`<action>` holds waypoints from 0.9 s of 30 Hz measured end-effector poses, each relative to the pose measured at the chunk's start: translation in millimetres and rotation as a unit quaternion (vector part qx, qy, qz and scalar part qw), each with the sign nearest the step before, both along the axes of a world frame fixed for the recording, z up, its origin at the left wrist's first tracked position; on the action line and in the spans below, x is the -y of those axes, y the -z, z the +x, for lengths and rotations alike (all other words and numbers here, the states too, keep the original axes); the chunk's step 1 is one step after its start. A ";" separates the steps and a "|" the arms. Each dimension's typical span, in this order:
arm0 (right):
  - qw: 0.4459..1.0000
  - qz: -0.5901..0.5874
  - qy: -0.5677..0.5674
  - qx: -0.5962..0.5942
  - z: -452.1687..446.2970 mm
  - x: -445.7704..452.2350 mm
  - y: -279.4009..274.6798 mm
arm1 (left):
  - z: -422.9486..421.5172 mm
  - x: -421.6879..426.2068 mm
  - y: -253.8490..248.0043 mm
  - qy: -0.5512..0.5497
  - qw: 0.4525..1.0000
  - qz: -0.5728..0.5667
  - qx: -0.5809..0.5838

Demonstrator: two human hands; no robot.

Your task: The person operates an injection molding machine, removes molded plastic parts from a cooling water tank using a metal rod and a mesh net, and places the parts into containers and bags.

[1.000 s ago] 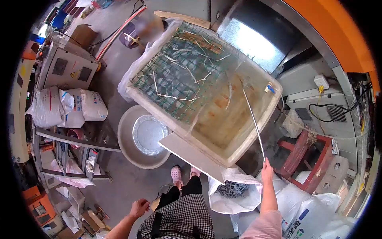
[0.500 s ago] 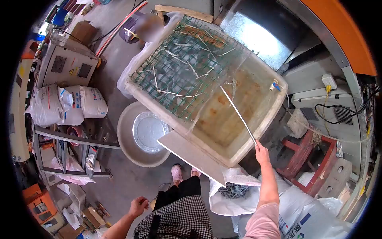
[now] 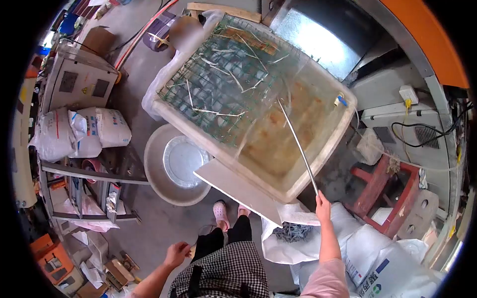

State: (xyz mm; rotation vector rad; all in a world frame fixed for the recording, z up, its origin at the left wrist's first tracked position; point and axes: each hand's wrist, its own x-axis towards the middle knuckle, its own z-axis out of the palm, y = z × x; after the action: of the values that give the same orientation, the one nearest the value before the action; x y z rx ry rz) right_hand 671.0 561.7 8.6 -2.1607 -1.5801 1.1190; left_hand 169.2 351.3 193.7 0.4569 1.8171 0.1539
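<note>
My right hand (image 3: 323, 207) is closed around the near end of a thin metal rod (image 3: 299, 144), just outside the tub's near right rim. The rod slants over a large pale tub (image 3: 318, 174) of cloudy water, and its far tip looks hooked. Whether the tip touches the water I cannot tell. Green wire mesh (image 3: 208, 99) covers the tub's left part, with pale strips lying on it. My left hand (image 3: 177, 254) hangs beside the checked apron (image 3: 223, 268), fingers curled, with nothing visible in them.
A round basin (image 3: 155, 171) holding a metal pan (image 3: 185, 161) stands left of the tub. A pale board (image 3: 238, 191) leans at the tub's near edge. An open sack (image 3: 278, 248) of grey pieces, a red frame (image 3: 370, 196) and filled sacks (image 3: 113, 126) stand around.
My right hand has moved back toward me, away from the tub rim, with the rod. The rod's tip has shifted slightly right over the water. My left hand has moved little.
</note>
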 end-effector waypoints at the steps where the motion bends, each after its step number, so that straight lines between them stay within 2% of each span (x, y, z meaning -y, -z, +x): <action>1: 1.000 -0.020 -0.007 -0.008 -4.4 -12.7 -5.7 | 4.3 -4.0 -0.1 -0.010 1.000 0.001 0.015; 8: 0.998 -0.041 -0.047 -0.012 -18.0 -73.5 23.5 | 2.1 -0.5 7.3 0.002 1.000 0.013 0.014; 12: 0.997 -0.054 -0.058 -0.006 -44.3 -107.1 46.4 | 2.6 6.4 10.2 -0.047 0.999 0.022 0.001; 14: 0.993 -0.105 -0.059 -0.001 -63.3 -120.7 57.1 | 5.2 10.6 13.5 -0.067 0.997 0.028 -0.002; 15: 0.998 -0.021 -0.053 -0.040 -67.1 -119.4 83.7 | 7.1 13.2 16.0 -0.060 0.998 0.020 0.005; 20: 0.996 -0.023 -0.085 -0.020 -113.3 -151.4 116.5 | 13.6 15.0 15.1 -0.063 0.998 0.012 0.009; 22: 0.987 0.086 -0.068 -0.116 -123.0 -160.5 145.7 | 15.0 12.9 12.8 -0.061 0.998 0.007 -0.003; 27: 0.992 0.036 -0.089 -0.084 -132.1 -171.0 125.4 | 15.9 16.4 9.1 -0.067 0.998 0.013 -0.004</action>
State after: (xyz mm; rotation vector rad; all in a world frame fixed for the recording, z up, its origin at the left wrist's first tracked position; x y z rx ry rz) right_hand 538.9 732.7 -116.8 -1.8575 -1.7339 1.2390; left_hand 185.1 334.8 184.6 0.3547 1.8551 0.2683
